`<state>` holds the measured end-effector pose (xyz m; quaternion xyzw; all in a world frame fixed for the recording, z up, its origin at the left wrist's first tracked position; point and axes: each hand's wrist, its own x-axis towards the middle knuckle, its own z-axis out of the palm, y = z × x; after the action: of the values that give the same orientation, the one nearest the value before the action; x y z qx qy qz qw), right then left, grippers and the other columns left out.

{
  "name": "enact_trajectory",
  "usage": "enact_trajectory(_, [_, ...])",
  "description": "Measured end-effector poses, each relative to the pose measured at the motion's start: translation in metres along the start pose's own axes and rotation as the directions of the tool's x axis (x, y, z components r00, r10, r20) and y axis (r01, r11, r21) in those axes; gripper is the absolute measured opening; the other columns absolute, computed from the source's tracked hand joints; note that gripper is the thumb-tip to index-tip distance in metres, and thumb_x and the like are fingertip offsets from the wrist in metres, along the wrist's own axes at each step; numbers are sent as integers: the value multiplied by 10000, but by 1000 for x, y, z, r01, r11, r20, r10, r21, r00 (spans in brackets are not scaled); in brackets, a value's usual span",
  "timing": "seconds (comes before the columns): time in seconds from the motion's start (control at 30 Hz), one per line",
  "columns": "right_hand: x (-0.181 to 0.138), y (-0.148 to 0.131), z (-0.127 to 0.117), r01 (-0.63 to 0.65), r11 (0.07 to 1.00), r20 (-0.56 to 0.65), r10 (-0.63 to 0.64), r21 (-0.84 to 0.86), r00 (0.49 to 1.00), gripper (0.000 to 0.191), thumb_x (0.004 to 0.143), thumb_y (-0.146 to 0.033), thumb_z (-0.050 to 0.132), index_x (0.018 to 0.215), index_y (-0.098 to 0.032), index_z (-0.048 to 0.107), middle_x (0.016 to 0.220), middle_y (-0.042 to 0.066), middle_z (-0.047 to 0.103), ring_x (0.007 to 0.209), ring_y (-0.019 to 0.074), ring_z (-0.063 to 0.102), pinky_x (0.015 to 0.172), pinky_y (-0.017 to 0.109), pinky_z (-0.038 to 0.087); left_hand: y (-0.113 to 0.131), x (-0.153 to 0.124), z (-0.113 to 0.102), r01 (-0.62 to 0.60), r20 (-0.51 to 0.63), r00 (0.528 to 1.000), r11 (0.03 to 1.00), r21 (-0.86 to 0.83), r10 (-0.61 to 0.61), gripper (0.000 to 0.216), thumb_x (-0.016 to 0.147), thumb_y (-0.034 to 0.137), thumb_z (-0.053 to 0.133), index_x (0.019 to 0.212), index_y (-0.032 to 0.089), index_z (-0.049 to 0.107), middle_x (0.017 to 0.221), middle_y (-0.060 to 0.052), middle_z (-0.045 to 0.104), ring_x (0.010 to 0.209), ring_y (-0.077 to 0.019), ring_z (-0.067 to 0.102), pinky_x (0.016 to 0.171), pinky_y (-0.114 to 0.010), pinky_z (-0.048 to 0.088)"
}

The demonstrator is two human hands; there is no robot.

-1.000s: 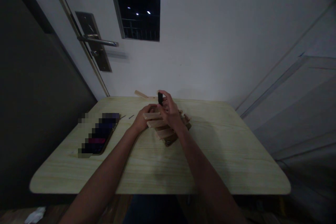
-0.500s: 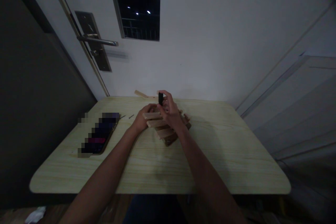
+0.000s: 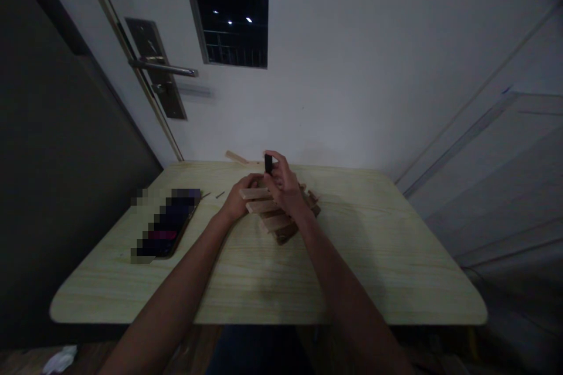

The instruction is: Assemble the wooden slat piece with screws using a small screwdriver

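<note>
In the middle of the table lies a small wooden slatted frame [image 3: 275, 222], made of several pale slats over darker wooden parts. My left hand [image 3: 237, 199] is closed around its far left side, with the fingertips partly hidden behind the slats. Over the frame's far part, my right hand [image 3: 285, 184] pinches a small black block-shaped piece [image 3: 268, 164] upright between thumb and fingers. The black piece's lower end is hidden by the hand, so I cannot tell whether it touches the frame.
A phone [image 3: 169, 228], partly pixelated, lies on the left of the table [image 3: 396, 269]. Two thin screws [image 3: 220, 194] rest beside it. Behind my hands, a loose wooden stick [image 3: 236, 157] lies near the white door [image 3: 343, 70], which has a metal handle [image 3: 165, 68].
The black piece in my right hand has shifted very slightly left and looks turned a little. My left hand and the wooden frame stay in place.
</note>
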<state>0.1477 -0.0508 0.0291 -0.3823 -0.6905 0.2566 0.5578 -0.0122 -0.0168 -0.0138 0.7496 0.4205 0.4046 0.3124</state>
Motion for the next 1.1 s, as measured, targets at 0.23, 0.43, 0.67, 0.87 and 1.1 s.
enact_trajectory(0.23, [0, 6, 0, 44, 998, 13, -45, 36, 999, 430, 923, -214, 470, 1345, -296, 479, 1145, 59, 635, 880, 161, 645, 790, 317, 586, 1, 1, 1, 15, -6, 1000, 1000, 0, -15, 412, 893, 440, 462, 1152, 159, 617, 1116, -124, 712, 1014, -262, 657, 906, -404, 494])
enact_trajectory(0.43, [1, 12, 2, 34, 999, -44, -35, -24, 998, 440, 864, -208, 575, 1295, -280, 519, 1193, 72, 602, 856, 167, 621, 722, 296, 585, 6, -1, -1, 14, -8, 1000, 1000, 5, -14, 368, 879, 406, 480, 1104, 155, 627, 1097, -119, 715, 985, -250, 656, 893, -393, 493])
enact_trajectory(0.67, [1, 6, 0, 62, 998, 4, -62, -20, 998, 432, 934, -208, 448, 1358, -295, 468, 1188, 55, 637, 909, 163, 653, 821, 327, 585, 2, 0, 0, 1, 1, 1000, 1000, -6, -1, 395, 903, 419, 453, 1152, 160, 618, 1142, -114, 706, 1024, -246, 653, 929, -386, 479])
enact_trajectory(0.87, [1, 10, 0, 52, 998, 23, -51, -27, 998, 446, 905, -218, 514, 1340, -311, 478, 1232, 50, 617, 986, 188, 656, 807, 330, 600, 3, 0, 0, 3, 0, 1000, 1000, 4, -3, 368, 898, 406, 469, 1141, 178, 626, 1141, -99, 711, 1015, -232, 658, 914, -366, 483])
enact_trajectory(1.1, [3, 5, -2, 126, 984, -26, -130, -125, 991, 475, 870, -232, 574, 1330, -303, 481, 1326, 46, 571, 1098, 221, 597, 901, 358, 565, 2, -1, 0, 5, -4, 1000, 1000, 4, -5, 371, 909, 409, 463, 1145, 172, 623, 1144, -96, 708, 1016, -235, 651, 915, -361, 486])
